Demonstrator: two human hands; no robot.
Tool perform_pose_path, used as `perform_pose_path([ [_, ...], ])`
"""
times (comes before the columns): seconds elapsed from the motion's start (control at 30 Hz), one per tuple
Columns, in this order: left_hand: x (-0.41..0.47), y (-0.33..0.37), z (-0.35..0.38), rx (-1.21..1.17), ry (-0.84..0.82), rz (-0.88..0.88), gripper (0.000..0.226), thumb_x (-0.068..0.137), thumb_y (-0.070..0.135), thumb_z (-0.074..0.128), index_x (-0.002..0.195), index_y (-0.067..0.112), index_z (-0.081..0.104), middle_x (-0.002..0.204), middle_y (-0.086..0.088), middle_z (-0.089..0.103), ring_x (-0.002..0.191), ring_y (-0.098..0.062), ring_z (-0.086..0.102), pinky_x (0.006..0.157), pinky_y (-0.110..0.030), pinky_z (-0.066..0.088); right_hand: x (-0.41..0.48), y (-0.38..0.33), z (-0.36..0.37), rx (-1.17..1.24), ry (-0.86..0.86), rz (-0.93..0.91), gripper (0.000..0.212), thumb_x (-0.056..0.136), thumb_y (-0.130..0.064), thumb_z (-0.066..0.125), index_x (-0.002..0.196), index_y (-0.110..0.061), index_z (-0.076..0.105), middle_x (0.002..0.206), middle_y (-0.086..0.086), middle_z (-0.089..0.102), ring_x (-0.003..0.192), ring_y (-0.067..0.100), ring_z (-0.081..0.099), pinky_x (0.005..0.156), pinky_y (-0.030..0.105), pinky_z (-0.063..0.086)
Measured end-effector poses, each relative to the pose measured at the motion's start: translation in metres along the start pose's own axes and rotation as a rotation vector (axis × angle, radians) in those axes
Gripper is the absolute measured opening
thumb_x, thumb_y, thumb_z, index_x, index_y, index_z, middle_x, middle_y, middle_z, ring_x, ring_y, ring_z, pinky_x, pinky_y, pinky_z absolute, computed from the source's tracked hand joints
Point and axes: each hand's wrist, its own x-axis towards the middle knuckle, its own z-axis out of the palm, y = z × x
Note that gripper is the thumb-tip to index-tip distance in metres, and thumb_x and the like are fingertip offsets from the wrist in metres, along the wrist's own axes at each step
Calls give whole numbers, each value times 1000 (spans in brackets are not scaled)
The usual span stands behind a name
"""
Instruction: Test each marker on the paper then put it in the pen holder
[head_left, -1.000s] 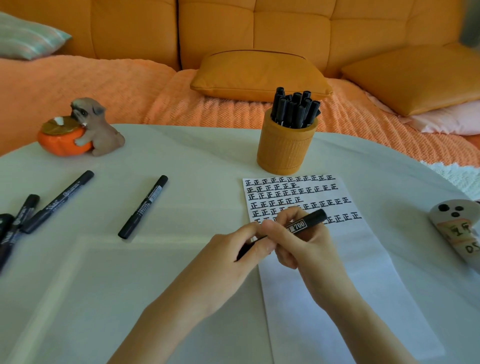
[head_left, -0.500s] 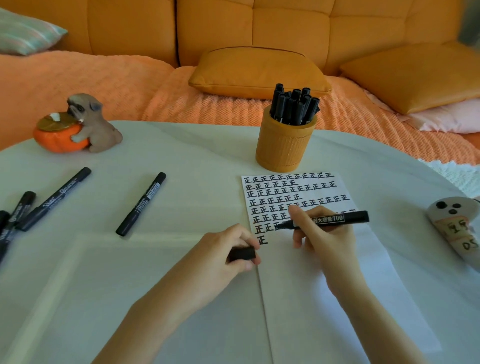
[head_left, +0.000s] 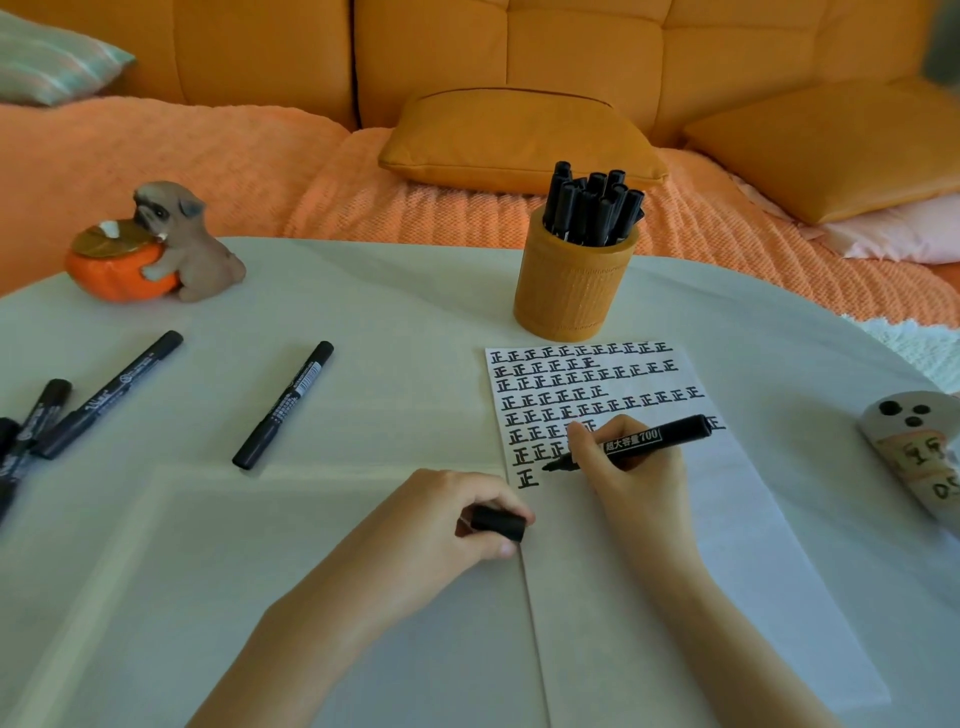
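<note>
My right hand (head_left: 631, 470) grips an uncapped black marker (head_left: 652, 441), its tip touching the white paper (head_left: 727, 519) just right of the last written character. Rows of black characters fill the paper's upper part. My left hand (head_left: 447, 525) rests at the paper's left edge, closed on the marker's black cap (head_left: 497, 522). The orange pen holder (head_left: 574, 283) stands behind the paper with several black markers in it. One capped marker (head_left: 283, 405) lies on the table left of the paper, another (head_left: 106, 395) farther left, and more markers (head_left: 26, 431) sit at the left edge.
A pug-and-pumpkin figurine (head_left: 150, 247) stands at the back left of the white round table (head_left: 389, 322). A grey ghost-like object (head_left: 914, 457) lies at the right edge. An orange sofa with cushions (head_left: 519, 137) runs behind the table.
My hands pulled the cap off the marker and parted. The left hand moved down-left with the cap; the right hand brought the marker's tip down onto the paper.
</note>
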Motion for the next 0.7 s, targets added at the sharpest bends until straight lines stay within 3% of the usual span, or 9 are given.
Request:
perform_pose_path([
  [0.23,0,0,0,-21,4,-3,24,79,16,70,86,40,69,88,22,69,84,5,62,79,-12,46,0,3,3,4,8,-13,28,84,-22,69,62,-11,55,44,-16,53,45,-2,45,47,10,34],
  [0.47,1,-1,1,-23,11,-19,24,79,17,70,86,39,70,88,23,69,84,5,62,82,-17,48,0,1,4,-6,-1,-10,29,84,-23,69,62,-11,55,45,-13,53,44,-2,44,46,10,33],
  [0.6,1,-2,1,-16,14,-22,23,78,17,71,87,38,70,89,21,70,84,3,63,83,-21,50,-2,1,4,-26,3,-8,29,84,-25,70,67,-5,57,53,-2,60,48,0,46,48,11,36],
  [0.7,1,-1,1,-19,10,-21,23,79,17,71,87,38,70,89,22,69,85,4,62,82,-18,49,-3,0,4,-27,22,-6,28,85,-22,68,64,-8,55,46,-12,55,45,-1,45,46,10,34],
])
